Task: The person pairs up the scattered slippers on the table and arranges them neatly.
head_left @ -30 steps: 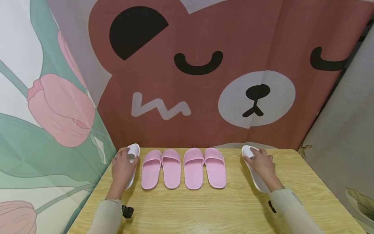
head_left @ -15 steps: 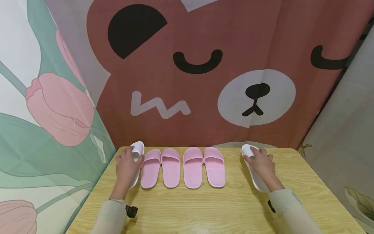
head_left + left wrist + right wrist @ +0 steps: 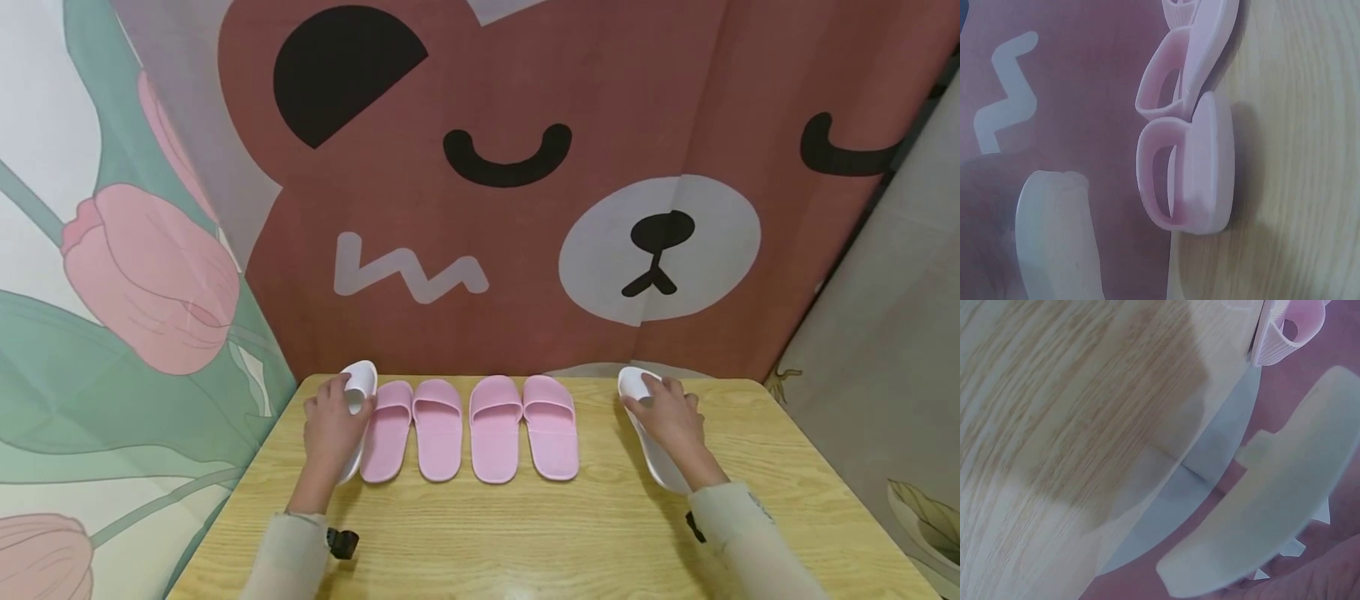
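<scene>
My left hand grips a white slipper by its strap, thumb on the near side. The slipper overlaps the leftmost pink slipper in the head view. In the left wrist view the white slipper appears at lower left, apart from the pink slippers. Toward the right of the table, my right hand holds a second white slipper by the strap. The right wrist view shows that white slipper side-on, with a gap between it and the table. Each palm hides part of its slipper.
Two pairs of pink slippers stand in a row along the back of the wooden table, toes to the rear. A bear-print curtain hangs right behind. Printed cloths border the left and right sides.
My left hand has carried its white slipper rightward, from near the table's left edge to the leftmost pink slipper. The right hand and its slipper have barely moved.
</scene>
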Action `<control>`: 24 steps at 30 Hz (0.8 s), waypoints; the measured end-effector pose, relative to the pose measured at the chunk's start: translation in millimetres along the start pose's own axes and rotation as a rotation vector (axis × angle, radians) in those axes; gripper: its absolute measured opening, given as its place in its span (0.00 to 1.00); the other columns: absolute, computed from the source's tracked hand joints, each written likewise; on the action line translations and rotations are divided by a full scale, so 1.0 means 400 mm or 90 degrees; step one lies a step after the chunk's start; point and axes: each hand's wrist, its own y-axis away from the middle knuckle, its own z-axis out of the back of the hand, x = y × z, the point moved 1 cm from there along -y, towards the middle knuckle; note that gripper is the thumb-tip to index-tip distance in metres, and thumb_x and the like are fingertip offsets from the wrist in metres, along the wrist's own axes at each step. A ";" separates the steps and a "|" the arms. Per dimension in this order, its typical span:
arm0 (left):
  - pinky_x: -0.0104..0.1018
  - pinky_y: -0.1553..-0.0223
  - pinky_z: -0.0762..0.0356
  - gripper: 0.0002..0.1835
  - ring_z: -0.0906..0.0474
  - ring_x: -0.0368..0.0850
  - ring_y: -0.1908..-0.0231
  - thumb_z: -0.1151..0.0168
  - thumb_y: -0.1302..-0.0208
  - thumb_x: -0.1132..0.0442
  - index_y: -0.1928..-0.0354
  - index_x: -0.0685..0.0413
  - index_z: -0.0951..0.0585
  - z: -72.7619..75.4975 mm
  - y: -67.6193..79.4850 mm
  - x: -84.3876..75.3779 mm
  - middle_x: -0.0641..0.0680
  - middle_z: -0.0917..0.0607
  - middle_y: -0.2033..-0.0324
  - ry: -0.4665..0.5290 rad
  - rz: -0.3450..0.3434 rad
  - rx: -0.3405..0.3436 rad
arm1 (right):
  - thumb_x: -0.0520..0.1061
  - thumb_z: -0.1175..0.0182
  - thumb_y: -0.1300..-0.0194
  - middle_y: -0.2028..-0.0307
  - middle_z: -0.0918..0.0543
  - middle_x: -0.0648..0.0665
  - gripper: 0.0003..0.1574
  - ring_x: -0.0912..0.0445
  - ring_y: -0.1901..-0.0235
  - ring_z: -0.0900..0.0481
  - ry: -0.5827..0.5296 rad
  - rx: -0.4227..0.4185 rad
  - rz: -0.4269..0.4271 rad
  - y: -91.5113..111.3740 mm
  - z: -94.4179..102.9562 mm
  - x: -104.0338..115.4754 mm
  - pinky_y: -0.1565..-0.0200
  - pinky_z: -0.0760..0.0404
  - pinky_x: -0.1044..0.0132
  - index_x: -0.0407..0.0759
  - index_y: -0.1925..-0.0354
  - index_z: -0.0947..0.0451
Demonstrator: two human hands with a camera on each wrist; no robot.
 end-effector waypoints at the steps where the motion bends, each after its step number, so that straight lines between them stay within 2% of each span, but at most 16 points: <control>1: 0.68 0.53 0.27 0.35 0.34 0.74 0.43 0.35 0.36 0.47 0.32 0.57 0.32 -0.001 0.002 -0.004 0.68 0.29 0.36 0.001 -0.001 0.000 | 0.67 0.44 0.29 0.29 0.45 0.23 0.49 0.19 0.37 0.44 0.001 0.000 0.000 0.000 0.001 0.000 0.48 0.36 0.22 0.41 0.24 0.42; 10: 0.66 0.50 0.27 0.35 0.33 0.74 0.43 0.34 0.36 0.48 0.33 0.57 0.31 -0.018 0.013 -0.040 0.69 0.28 0.37 0.002 -0.020 0.003 | 0.66 0.43 0.29 0.29 0.44 0.23 0.48 0.19 0.37 0.43 0.012 -0.005 0.001 -0.005 0.004 0.001 0.48 0.35 0.23 0.41 0.24 0.42; 24: 0.63 0.52 0.26 0.34 0.32 0.72 0.45 0.32 0.38 0.49 0.33 0.56 0.29 -0.039 0.034 -0.098 0.67 0.26 0.38 0.026 -0.041 0.008 | 0.64 0.44 0.28 0.30 0.43 0.23 0.46 0.19 0.40 0.40 0.013 -0.004 0.000 0.003 0.001 -0.008 0.49 0.33 0.25 0.40 0.25 0.40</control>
